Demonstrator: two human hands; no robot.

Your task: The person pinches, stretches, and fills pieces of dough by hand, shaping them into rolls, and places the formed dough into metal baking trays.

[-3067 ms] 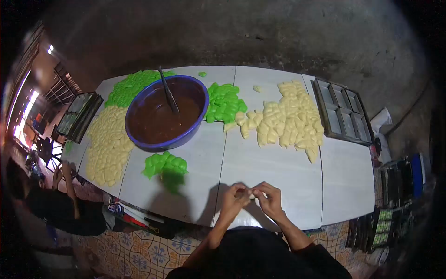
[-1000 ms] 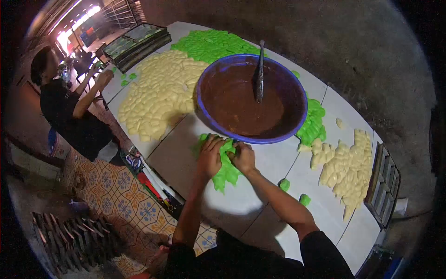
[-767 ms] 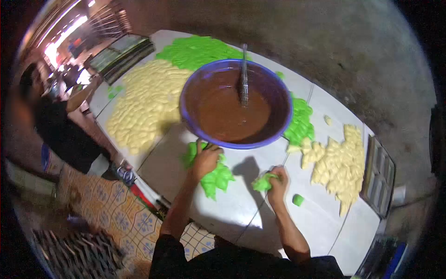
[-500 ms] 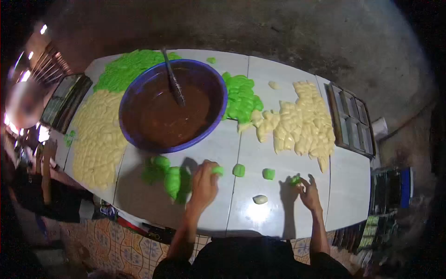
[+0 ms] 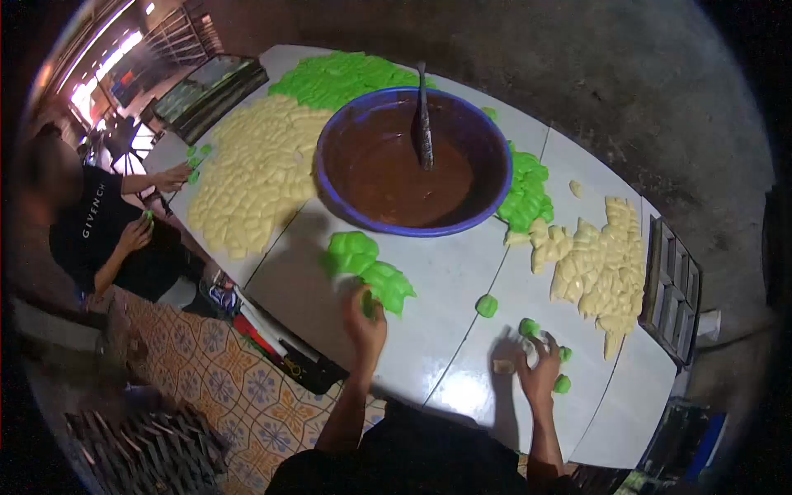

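Note:
My left hand (image 5: 365,330) is closed around a small green dough piece (image 5: 368,304), just below the green dough lumps (image 5: 386,285). Over the table at the right, my right hand (image 5: 539,370) has its fingers apart. A green piece (image 5: 530,328) lies above its fingertips, and two more green pieces (image 5: 562,384) lie to its right. Left of that hand, a pale piece (image 5: 502,366) sits in shadow. Another green piece (image 5: 487,306) rests between my hands. Beyond them stands a blue basin (image 5: 503,194) of brown mixture with a long-handled utensil (image 5: 425,132) in it.
Pale dough (image 5: 256,177) and green dough (image 5: 351,78) spread over the far left. More green dough (image 5: 525,194) and pale dough (image 5: 598,268) lie at the right, beside a compartmented tray (image 5: 672,289). Another tray (image 5: 210,95) is at the far-left corner. A person (image 5: 111,223) stands left, handling green pieces.
The view has swung left. My left hand has left one green piece on the table and moved back beside the lumps, closing on another. My right hand has let go of its green piece.

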